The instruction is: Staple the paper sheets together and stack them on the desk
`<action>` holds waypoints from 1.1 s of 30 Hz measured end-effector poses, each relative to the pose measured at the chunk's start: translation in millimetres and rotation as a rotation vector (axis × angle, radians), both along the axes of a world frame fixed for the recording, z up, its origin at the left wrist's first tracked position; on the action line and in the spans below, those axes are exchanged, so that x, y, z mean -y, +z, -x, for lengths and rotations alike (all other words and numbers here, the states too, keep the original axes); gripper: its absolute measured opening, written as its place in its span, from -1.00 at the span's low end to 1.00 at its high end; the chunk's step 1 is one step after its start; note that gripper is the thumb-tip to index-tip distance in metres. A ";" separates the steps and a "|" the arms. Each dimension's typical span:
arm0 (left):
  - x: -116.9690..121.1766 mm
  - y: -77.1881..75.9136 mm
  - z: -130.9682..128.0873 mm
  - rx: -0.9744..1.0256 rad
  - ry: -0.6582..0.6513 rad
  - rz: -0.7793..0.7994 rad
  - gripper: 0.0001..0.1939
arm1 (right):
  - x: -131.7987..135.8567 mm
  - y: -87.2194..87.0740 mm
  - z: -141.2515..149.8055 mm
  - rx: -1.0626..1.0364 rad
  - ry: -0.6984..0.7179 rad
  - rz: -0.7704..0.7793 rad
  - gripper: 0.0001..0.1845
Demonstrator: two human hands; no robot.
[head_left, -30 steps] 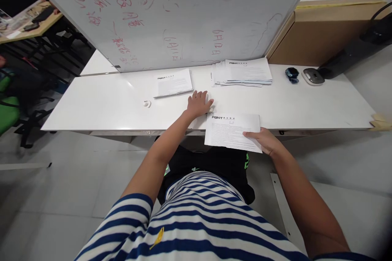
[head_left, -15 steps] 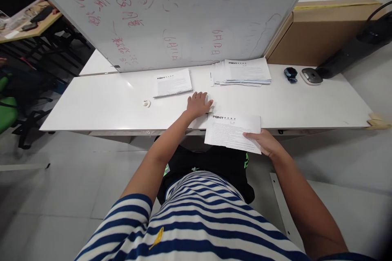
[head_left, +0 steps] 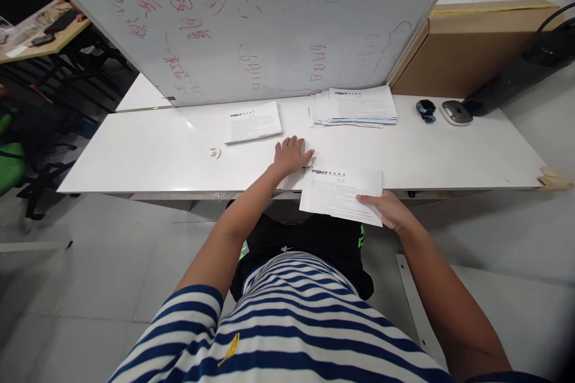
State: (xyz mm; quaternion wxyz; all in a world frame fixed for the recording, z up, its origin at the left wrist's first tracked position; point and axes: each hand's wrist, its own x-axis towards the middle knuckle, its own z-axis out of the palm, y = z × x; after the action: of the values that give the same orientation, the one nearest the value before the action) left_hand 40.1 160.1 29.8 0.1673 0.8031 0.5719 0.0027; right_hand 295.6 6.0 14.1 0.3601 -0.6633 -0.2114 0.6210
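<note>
My right hand grips the right edge of a white printed paper sheet, thumb on top and the other fingers hidden beneath. The sheet, headed PONY, overhangs the front edge of the white desk. My left hand lies palm down with its fingers spread, just past the sheet's upper left corner. Beyond it on the left is a thin stack of printed papers. A thicker, fanned stack of papers rests farther right, by the whiteboard.
A whiteboard with red writing stands along the desk's back. A small white curved object lies to the left. On the right are a smartwatch, a rounded grey-and-white device, a cardboard box and a black cylinder.
</note>
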 end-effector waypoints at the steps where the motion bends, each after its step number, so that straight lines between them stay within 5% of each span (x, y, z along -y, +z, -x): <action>1: -0.1 -0.3 0.0 0.002 -0.001 -0.002 -0.26 | -0.2 -0.1 0.0 0.000 0.001 0.001 -0.61; 33: 0.8 -3.9 -7.2 -0.021 0.019 -0.008 -0.32 | 4.5 -21.9 -3.2 -0.062 -0.006 0.002 -0.56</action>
State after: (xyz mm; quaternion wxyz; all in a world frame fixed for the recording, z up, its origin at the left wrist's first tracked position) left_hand 47.3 159.3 26.0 0.1580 0.7982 0.5813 -0.0017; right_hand 298.7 1.5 -7.8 0.3677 -0.6447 -0.1972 0.6405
